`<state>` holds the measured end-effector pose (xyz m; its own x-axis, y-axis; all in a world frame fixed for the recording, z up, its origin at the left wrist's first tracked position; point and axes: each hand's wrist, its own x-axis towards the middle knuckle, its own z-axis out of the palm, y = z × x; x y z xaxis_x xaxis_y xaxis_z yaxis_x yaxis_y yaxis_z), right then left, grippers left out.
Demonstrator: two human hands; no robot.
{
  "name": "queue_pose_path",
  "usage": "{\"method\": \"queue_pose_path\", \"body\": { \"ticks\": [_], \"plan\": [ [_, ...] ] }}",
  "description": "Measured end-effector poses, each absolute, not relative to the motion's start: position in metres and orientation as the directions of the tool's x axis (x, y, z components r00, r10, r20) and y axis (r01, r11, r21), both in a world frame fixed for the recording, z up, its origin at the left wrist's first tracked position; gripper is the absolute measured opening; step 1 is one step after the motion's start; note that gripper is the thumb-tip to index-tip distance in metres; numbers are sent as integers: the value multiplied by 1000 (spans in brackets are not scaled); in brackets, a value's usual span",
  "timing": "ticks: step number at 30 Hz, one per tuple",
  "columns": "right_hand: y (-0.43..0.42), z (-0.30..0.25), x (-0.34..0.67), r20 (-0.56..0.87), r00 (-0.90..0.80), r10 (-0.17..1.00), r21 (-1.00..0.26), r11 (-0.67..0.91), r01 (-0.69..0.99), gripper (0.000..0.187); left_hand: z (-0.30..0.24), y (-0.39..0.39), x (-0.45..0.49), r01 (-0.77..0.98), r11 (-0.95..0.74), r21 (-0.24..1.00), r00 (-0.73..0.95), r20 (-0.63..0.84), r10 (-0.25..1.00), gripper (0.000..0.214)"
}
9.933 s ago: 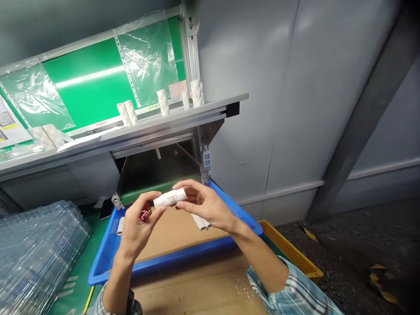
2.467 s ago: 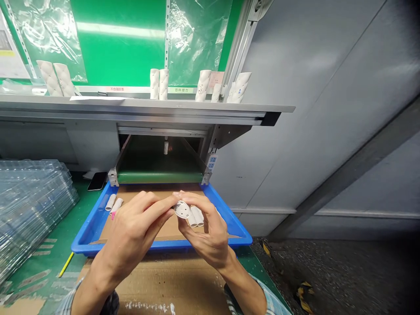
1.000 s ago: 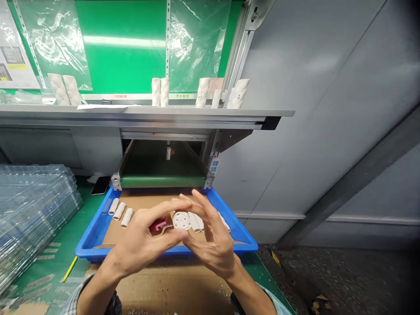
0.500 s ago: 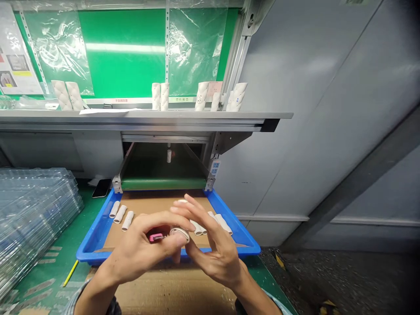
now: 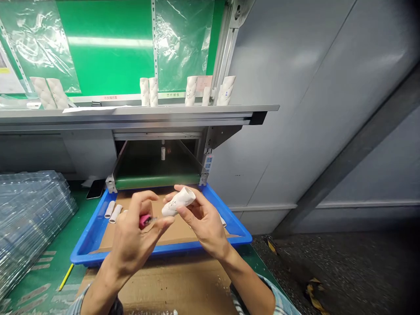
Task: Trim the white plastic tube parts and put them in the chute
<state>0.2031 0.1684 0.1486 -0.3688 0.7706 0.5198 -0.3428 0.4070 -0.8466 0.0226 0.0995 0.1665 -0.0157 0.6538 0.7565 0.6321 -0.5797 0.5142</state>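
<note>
Above the blue tray (image 5: 160, 257), the person's right hand (image 5: 200, 223) was closed around a white plastic tube (image 5: 179, 201), gripping it between thumb and fingers. The left hand (image 5: 138, 234) pinched a small pink-handled tool (image 5: 145, 221) just beside the tube's end. Other white tubes (image 5: 110, 213) lay inside the tray, near its left wall.

Blue plastic tray (image 5: 88, 258) on green bench mat (image 5: 55, 236); stacked clear plastic trays (image 5: 29, 218) left of it; black phone (image 5: 96, 189) just behind its left corner; brown cardboard sheet (image 5: 177, 288) in front; white tube (image 5: 179, 201) in right hand (image 5: 203, 227) above tray; white tubes (image 5: 148, 92) on grey metal shelf (image 5: 131, 113) behind, higher.
</note>
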Motion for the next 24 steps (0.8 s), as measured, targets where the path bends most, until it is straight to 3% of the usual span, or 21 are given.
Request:
{"method": "queue_pose_path", "body": {
  "ticks": [4,9,12,24],
  "plan": [
    [170,149,208,660,-297,690,-737,672,-77,36,172,99,18,740,-487,464,28,702,711,24],
    [170,151,210,790,-332,515,-523,849,72,37,175,100,19,887,-436,152,169,770,615,43],
    [170,152,211,816,-357,454,-456,886,84,45,173,100,23,926,-376,41,192,806,560,49],
    [168,150,213,833,-378,405,-394,913,110,44,170,100,25,949,-314,2,185,806,563,58]
  ]
}}
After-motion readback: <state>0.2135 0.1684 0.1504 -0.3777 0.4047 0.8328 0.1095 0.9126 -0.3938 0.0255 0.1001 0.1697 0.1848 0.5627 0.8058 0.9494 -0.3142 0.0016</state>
